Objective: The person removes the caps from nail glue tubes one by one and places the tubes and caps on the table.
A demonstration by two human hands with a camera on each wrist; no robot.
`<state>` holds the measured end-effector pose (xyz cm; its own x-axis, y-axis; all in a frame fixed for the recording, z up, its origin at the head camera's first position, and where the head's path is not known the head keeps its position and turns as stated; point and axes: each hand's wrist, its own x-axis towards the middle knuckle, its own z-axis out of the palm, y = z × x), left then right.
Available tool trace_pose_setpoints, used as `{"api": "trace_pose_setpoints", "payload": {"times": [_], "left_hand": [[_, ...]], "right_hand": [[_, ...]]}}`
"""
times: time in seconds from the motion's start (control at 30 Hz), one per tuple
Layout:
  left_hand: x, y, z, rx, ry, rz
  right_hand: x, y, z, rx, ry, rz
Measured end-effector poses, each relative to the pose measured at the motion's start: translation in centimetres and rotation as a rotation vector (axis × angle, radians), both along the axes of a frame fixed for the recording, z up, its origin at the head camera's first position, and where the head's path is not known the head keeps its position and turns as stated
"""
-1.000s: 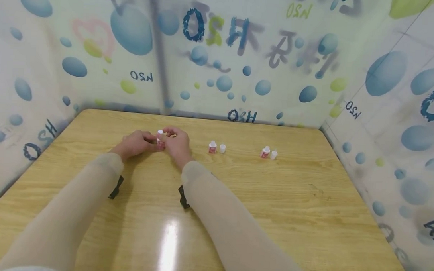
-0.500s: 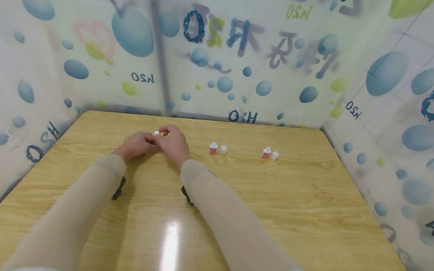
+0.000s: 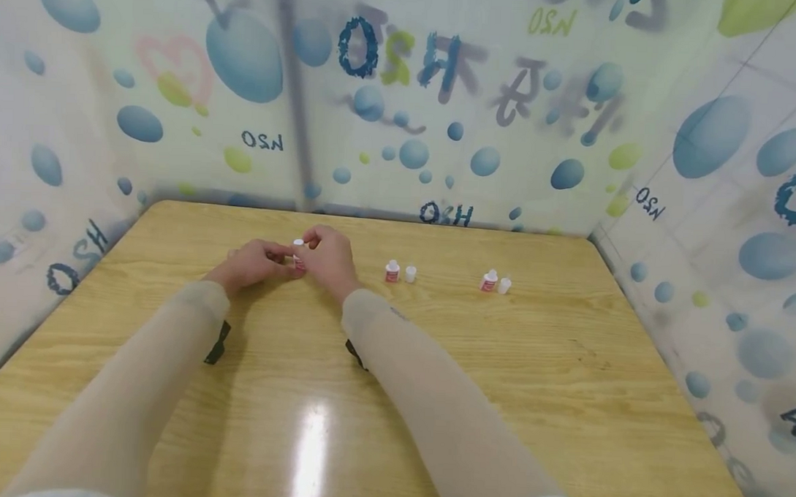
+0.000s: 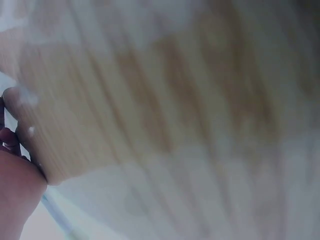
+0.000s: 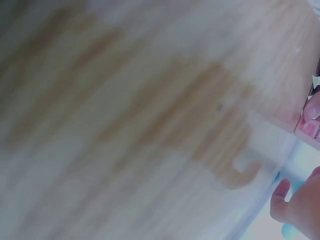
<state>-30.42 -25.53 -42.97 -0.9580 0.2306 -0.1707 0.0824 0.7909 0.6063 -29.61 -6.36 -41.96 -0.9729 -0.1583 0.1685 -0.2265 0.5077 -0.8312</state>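
A small white bottle [image 3: 297, 261] with a pink-red label stands between the two hands at the left rear of the table. Low on its left side, my left hand [image 3: 255, 262] grips it with thumb and fingers. Around its white top, my right hand [image 3: 329, 259] curls thumb and index finger; whether that top is a loose cap cannot be made out. The right wrist view catches part of the pink label [image 5: 313, 129] under a fingertip, and the right hand [image 5: 300, 207] at the lower edge. In the left wrist view, part of the left hand [image 4: 20, 185] shows at the left edge.
To the right stand two similar bottles, a nearer one [image 3: 392, 271] and a farther one [image 3: 489, 281]. Beside each sits a small white cap [image 3: 410, 274], the second cap [image 3: 504, 286] likewise. A patterned curtain wall [image 3: 375, 145] rises behind the wooden table [image 3: 531, 399].
The bottle and the right hand shifted slightly left half a second ago, then back right. The white top, mostly covered then, shows again. The left hand has stayed nearly still.
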Motion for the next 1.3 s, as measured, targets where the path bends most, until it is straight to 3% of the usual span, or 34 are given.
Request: {"api": "trace_pose_setpoints", "payload": {"times": [0.5,0.93,1.3], "left_hand": [[0.0,0.3,0.2,0.001,-0.019,-0.004],[-0.2,0.3,0.3,-0.017,-0.030,0.003],[-0.1,0.3,0.4,0.004,-0.034,0.007]], "right_hand": [[0.3,0.1,0.5,0.082,0.033,0.029],[-0.4,-0.1,0.9,0.237,0.081,0.152],[-1.2,0.6,0.5,0.171,0.079,0.287]]}}
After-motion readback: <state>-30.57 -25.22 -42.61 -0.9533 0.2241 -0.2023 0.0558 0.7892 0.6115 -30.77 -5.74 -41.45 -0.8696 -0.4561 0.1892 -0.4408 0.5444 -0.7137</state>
